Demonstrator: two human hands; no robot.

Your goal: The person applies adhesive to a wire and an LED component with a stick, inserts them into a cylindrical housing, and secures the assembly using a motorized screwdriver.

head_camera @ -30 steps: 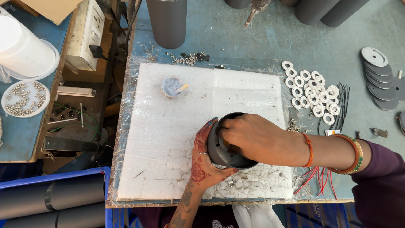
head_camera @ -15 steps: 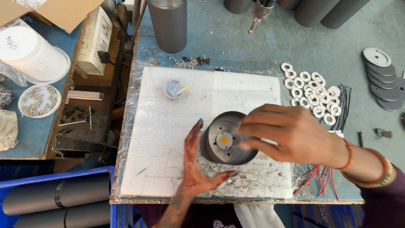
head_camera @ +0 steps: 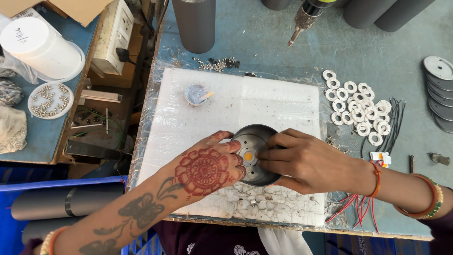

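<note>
A round dark metal housing (head_camera: 255, 133) lies open side up on a white foam pad (head_camera: 283, 101). A small disc with a yellow centre (head_camera: 247, 156) sits inside it. My left hand (head_camera: 207, 167) rests over the housing's left rim, fingertips touching the disc. My right hand (head_camera: 306, 163) comes from the right, its fingers pressing on the disc and the housing's inner floor.
A small blue cup with a stick (head_camera: 197, 94) stands on the pad. White rings (head_camera: 358, 111), grey discs (head_camera: 441, 89), loose screws (head_camera: 217, 64), a grey cylinder (head_camera: 194, 23) and a hanging screwdriver (head_camera: 304, 19) surround it. Red wires (head_camera: 349, 208) lie by the front edge.
The housing was turned from tilted in both hands to lying flat and open. My left hand moved from under it onto its rim, and my right hand's fingers went inside.
</note>
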